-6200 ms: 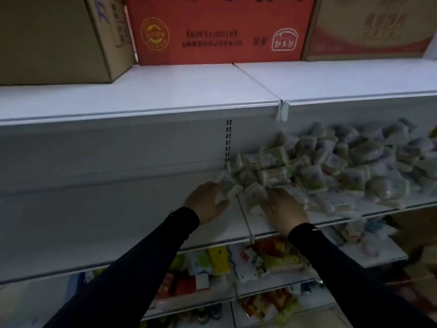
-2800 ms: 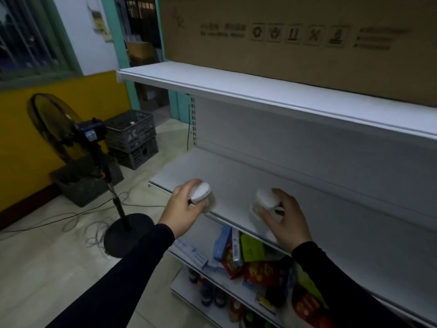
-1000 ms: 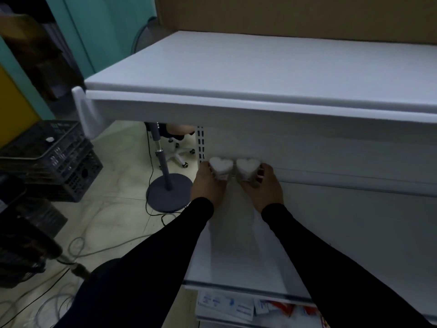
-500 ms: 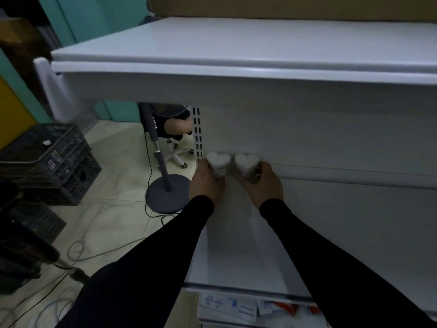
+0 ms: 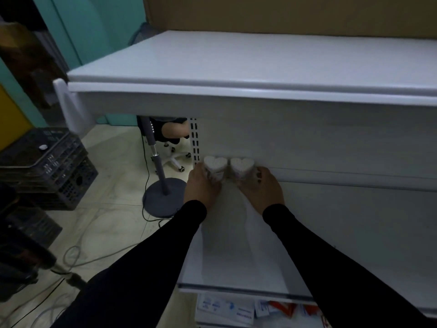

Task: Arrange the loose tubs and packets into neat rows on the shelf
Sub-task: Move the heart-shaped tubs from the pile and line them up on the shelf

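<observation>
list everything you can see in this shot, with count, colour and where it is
heart-shaped tubs: 2, white, side by side at the back left corner of the middle shelf
middle shelf: 1, white, under the tubs
upper shelf: 1, white, above the tubs
cardboard box: 1, brown, on the upper shelf
packets: several, white, blue and red, on the shelf below
fan stand: 1, grey, on the floor to the left
crates: a stack, black, far left on the floor
cables: several, pale and dark, across the floor
left hand: 1, holds the left tub
right hand: 1, holds the right tub
sleeves: 2, black
</observation>
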### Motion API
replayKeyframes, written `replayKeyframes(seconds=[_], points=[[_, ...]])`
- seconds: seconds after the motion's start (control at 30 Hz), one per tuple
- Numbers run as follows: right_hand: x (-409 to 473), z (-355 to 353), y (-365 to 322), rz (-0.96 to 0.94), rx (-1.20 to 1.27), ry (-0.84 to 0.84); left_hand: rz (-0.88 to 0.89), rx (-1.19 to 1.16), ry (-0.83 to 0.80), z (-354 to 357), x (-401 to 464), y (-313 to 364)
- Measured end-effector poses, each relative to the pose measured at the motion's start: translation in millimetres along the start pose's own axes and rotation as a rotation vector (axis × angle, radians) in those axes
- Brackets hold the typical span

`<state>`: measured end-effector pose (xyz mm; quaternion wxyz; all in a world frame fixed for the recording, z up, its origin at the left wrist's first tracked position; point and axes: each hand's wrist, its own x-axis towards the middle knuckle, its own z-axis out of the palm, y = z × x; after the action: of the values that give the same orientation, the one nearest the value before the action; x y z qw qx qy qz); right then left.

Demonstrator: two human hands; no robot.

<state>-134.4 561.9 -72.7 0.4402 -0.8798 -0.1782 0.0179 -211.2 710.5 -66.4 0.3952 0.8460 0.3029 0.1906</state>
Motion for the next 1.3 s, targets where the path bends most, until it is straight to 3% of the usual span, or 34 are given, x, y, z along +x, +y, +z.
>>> replayKeyframes(seconds=[0.13, 0.23, 0.43, 0.63, 1.0, 1.3], points=[[-17.3, -26.4, -1.1, -0.074, -0.06, 0.045, 0.082, 0.058, 0.032, -24.0, -17.4, 5.3], [-31.4, -54.0, -6.0, -0.202, -0.126, 0.091, 0.251, 0.157, 0.028, -45.6, -32.1, 22.0], [-69.8, -121.2, -5.0, -0.342, -0.297, 0.115, 0.538, 0.254, -0.15, -65.1, -74.8, 59.5], [-132.7, -212.7, 20.4, -0.339, -0.465, 0.215, 0.764, 0.297, -0.247, -37.8, -116.2, 100.2], [-268.4, -415.7, 138.9, -0.167, -0.535, 0.532, 1.056, 0.18, -0.307, 78.8, -236.2, 248.2], [-347.6, -557.2, 255.6, 0.058, -0.579, 0.584, 1.094, 0.133, -0.458, 222.0, -332.3, 351.4]])
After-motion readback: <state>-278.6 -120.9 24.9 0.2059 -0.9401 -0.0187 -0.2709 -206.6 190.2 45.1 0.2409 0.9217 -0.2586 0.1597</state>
